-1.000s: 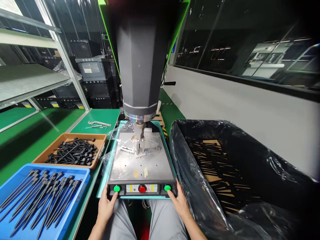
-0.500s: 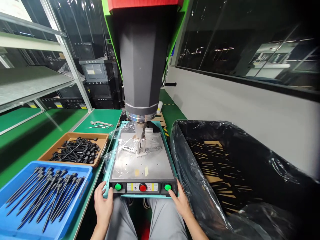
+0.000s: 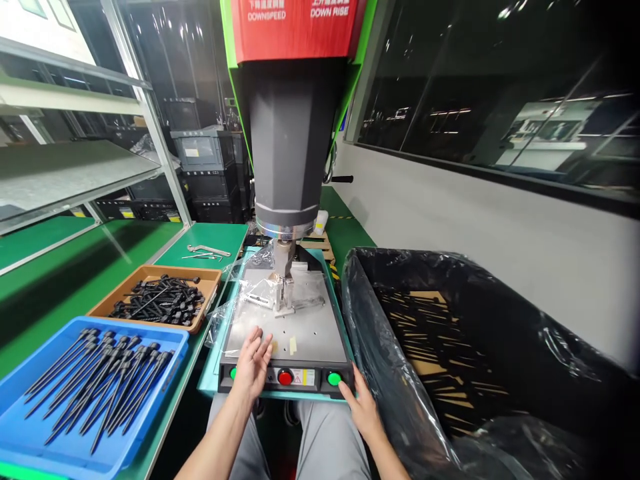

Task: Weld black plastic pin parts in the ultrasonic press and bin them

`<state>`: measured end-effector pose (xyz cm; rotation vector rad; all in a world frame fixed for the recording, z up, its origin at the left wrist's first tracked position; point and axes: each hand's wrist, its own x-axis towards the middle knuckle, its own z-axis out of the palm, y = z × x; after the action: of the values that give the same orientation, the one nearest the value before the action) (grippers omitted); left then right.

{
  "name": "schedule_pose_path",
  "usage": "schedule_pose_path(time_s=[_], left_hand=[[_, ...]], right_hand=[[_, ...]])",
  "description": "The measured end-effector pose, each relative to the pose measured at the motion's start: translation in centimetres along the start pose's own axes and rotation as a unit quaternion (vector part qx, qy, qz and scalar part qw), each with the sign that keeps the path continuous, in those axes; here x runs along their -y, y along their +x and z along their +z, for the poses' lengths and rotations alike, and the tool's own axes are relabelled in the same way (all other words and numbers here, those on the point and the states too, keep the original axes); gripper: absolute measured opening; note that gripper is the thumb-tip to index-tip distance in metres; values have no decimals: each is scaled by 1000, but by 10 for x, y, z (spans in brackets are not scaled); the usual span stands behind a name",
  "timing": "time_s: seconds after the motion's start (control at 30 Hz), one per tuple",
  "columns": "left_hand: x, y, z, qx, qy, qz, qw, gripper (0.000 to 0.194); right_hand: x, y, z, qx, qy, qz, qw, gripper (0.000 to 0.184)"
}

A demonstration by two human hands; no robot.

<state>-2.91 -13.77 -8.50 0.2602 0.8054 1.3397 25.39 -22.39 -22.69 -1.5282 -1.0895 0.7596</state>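
Note:
My left hand (image 3: 254, 363) is raised over the front of the press machine's metal base plate (image 3: 310, 333), fingers loosely bent and apart, with nothing in them. It partly covers the left green button (image 3: 233, 374). My right hand (image 3: 364, 405) rests at the front right corner of the base, fingers stretched along its side and thumb close to the right green button (image 3: 334, 379). A red button (image 3: 285, 377) sits between them. Above the plate, the metal press head (image 3: 284, 257) comes down to a small fixture (image 3: 284, 297) partly wrapped in clear plastic film.
At left, a blue tray (image 3: 165, 387) holds long black rods with thick heads; behind it stands a brown tray (image 3: 213, 293) of shorter black parts. A wrench (image 3: 210, 250) lies on the green bench. At right is a large bin lined with black plastic (image 3: 370, 333), holding dark rods.
My left hand has moved from the base's front left corner rightward and up over the plate. My right hand stays at its corner. The view has shifted slightly.

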Motion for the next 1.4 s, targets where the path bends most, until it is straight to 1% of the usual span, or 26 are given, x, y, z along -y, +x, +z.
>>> schedule_pose_path(time_s=[0.07, 0.1, 0.13, 0.2, 0.27, 0.3, 0.33, 0.37, 0.4, 0.43, 0.47, 0.53, 0.6, 0.67, 0.7, 0.73, 0.8, 0.87, 0.93, 1.0, 1.1, 1.17, 1.23, 1.3, 1.4], left_hand=[[3, 6, 1, -10, -13, 19, 1000, 34], [4, 8, 1, -12, -12, 24, 1000, 33], [4, 8, 0, -11, -8, 28, 1000, 32], [4, 7, -3, -8, 1, 36, 999, 31], [3, 2, -6, -10, 5, 35, 999, 32], [2, 0, -7, -11, 7, 27, 1000, 33], [2, -4, -8, -11, 9, 17, 1000, 33], [1, -7, -10, -10, 14, 6, 1000, 32], [1, -11, -11, -9, 19, -5, 1000, 30], [1, -15, -12, -9, 25, -12, 1000, 29], [1, -19, -14, -11, 33, -17, 999, 28], [-1, -28, -20, -17, 50, -21, 998, 28], [-3, -37, -27, -22, 66, -26, 997, 29], [-7, -45, -34, -19, 78, -32, 996, 31], [-9, -48, -37, -17, 82, -34, 996, 32], [-10, -50, -39, -15, 85, -38, 996, 33], [-11, -52, -41, -7, 89, -44, 995, 33], [-8, -52, -39, 8, 89, -56, 994, 33], [-3, -48, -33, 28, 90, -69, 993, 32], [6, -41, -24, 54, 90, -89, 990, 32], [24, -30, -9, 100, 79, -143, 981, 33], [37, -21, 2, 134, 40, -183, 973, 36], [46, -13, 11, 162, -31, -196, 967, 36], [49, -6, 19, 160, -105, -178, 965, 31], [43, 1, 26, 112, -163, -135, 971, 21]], right_hand=[[3, 4, -3, -3, 52, 26, 998, 69], [6, 6, -4, -16, 72, 41, 996, 69], [11, 6, -6, -41, 83, 56, 994, 69], [23, 5, -6, -124, 68, 75, 987, 69], [39, 0, 1, -198, 35, 65, 977, 64], [48, -2, 8, -207, 30, 55, 976, 59], [57, -3, 17, -194, 39, 43, 979, 55], [67, -2, 27, -162, 58, 33, 984, 51], [77, 2, 38, -114, 83, 28, 990, 49], [86, 10, 50, -71, 104, 23, 992, 47], [95, 22, 60, -43, 103, 15, 994, 46], [112, 58, 75, -52, 75, 15, 996, 50], [125, 102, 80, -70, 67, 16, 995, 60], [136, 144, 78, -63, 65, 16, 996, 67], [140, 160, 75, -48, 68, 14, 996, 67], [144, 173, 71, -26, 73, 14, 997, 66], [150, 186, 64, 17, 87, 18, 996, 58], [155, 184, 54, 45, 106, 24, 993, 46], [161, 173, 44, 58, 131, 31, 989, 38], [168, 157, 35, 81, 163, 47, 982, 34], [179, 131, 27, 142, 225, 85, 960, 34], [184, 116, 25, 171, 268, 105, 942, 34], [187, 105, 25, 181, 308, 114, 927, 33], [186, 98, 25, 183, 340, 116, 915, 33], [180, 88, 32, 175, 375, 105, 904, 39]])
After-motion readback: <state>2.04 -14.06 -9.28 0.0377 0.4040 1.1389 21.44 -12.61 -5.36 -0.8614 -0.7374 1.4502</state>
